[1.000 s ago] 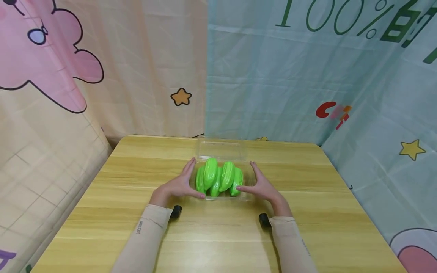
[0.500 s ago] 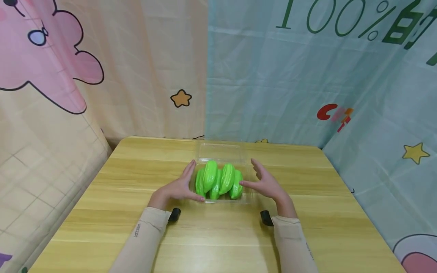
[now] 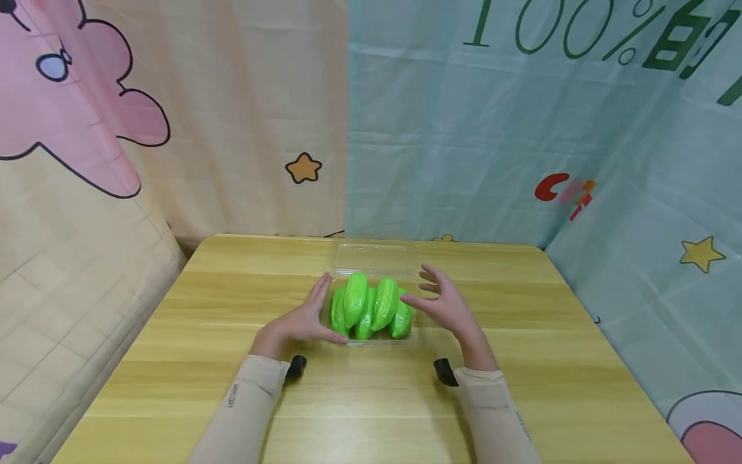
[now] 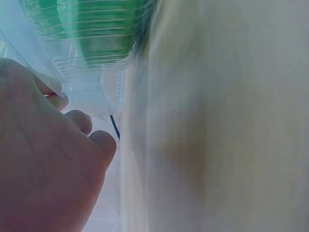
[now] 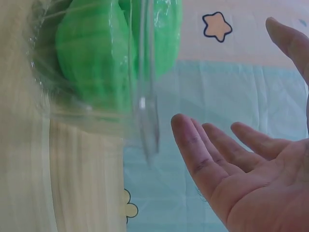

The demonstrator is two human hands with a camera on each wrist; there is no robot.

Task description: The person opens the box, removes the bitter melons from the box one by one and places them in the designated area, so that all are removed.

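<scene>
A clear plastic clamshell box [image 3: 377, 343] stands on the table with its lid [image 3: 373, 258] folded back. Several glossy, bright-green, oblong pieces with ridges [image 3: 385, 303] lie side by side in it, rising above the rim. My left hand [image 3: 298, 321] holds the box's left end, thumb at the near corner and fingers along the side; the left wrist view shows the fingers [image 4: 79, 121] bent by the rim. My right hand [image 3: 449, 308] hovers at the right end, fingers spread, thumb overlapping the rightmost piece from above. In the right wrist view a gap separates those fingers [image 5: 193, 150] from the box.
The wooden table [image 3: 359, 399] stretches out on all sides of the box. Behind it hangs a printed cloth [image 3: 452, 129] in beige and blue. A dark strap end [image 3: 445, 372] sticks out at my right wrist, another [image 3: 296, 367] at my left.
My right hand has lifted off the box's right end and shifted, its fingers now raised and spread. My left hand, the box and the green pieces stay in place.
</scene>
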